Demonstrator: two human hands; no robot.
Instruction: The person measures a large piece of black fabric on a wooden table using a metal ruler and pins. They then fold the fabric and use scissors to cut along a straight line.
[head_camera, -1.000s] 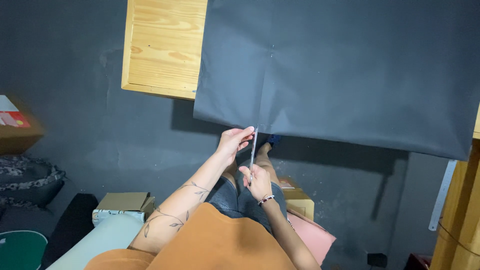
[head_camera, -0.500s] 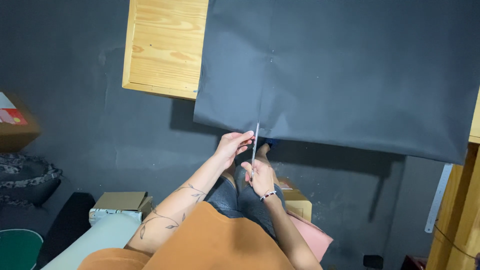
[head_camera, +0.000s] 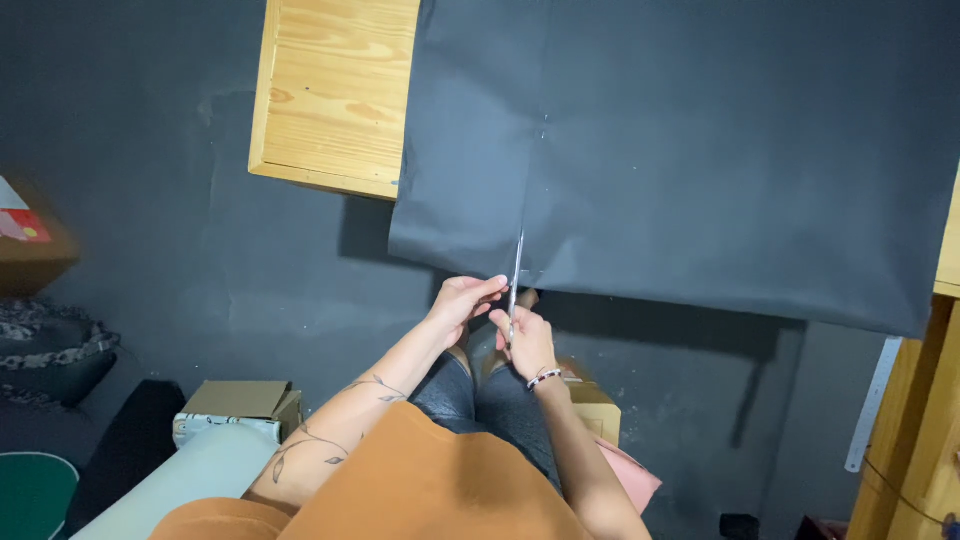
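- My right hand (head_camera: 525, 340) is closed around the handles of the scissors (head_camera: 515, 280); the blades point straight up and away from me, into the lower edge of the dark paper sheet (head_camera: 700, 150).
- My left hand (head_camera: 462, 300) pinches the sheet's hanging edge just left of the blades, fingers closed on it.
- The scissors' long axis runs along the faint crease above them.
- The sheet drapes over a wooden board (head_camera: 335, 95). A cardboard box (head_camera: 240, 400) sits well off to the lower left, and a ruler (head_camera: 870, 410) stands at right. Nothing blocks the blades.

Dark paper sheet (head_camera: 700, 150) overhung your knees; open floor (head_camera: 200, 260) lay left, wooden frame (head_camera: 335, 95) blocked above-left, boxes (head_camera: 240, 405) crowded below.
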